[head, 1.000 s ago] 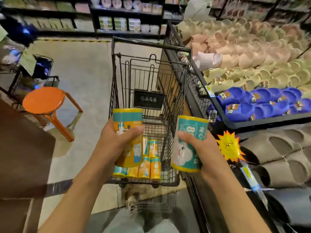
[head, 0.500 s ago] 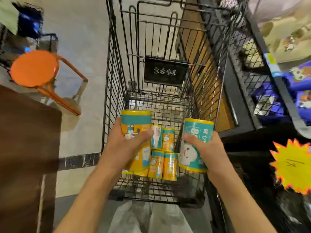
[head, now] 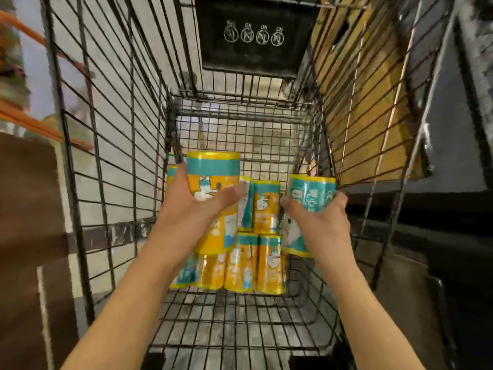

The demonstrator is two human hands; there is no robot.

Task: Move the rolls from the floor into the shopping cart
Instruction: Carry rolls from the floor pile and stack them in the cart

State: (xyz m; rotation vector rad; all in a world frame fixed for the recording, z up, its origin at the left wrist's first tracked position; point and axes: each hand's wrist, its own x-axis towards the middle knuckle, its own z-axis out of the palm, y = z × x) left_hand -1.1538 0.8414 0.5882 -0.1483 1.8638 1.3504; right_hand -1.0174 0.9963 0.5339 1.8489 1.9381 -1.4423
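— Hands deep in the black wire shopping cart (head: 112, 145)! Left hand (head: 186, 214) wraps a yellow cylindrical roll (head: 216, 182) with a teal band and cartoon print.

— Right hand (head: 320, 225) curls round a teal roll (head: 310, 193), yellow-rimmed, glossy wrap.

— Both held just above the stacked rolls (head: 250, 263) standing on the mesh floor.

— Black placard (head: 253, 36) on the far wall: four circled symbols, lettering too blurred to read.

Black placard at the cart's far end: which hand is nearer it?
Hard to call, about equal. Left hand, holding a yellow roll, sits below and left of the placard; right hand, holding a teal roll, sits below and right.
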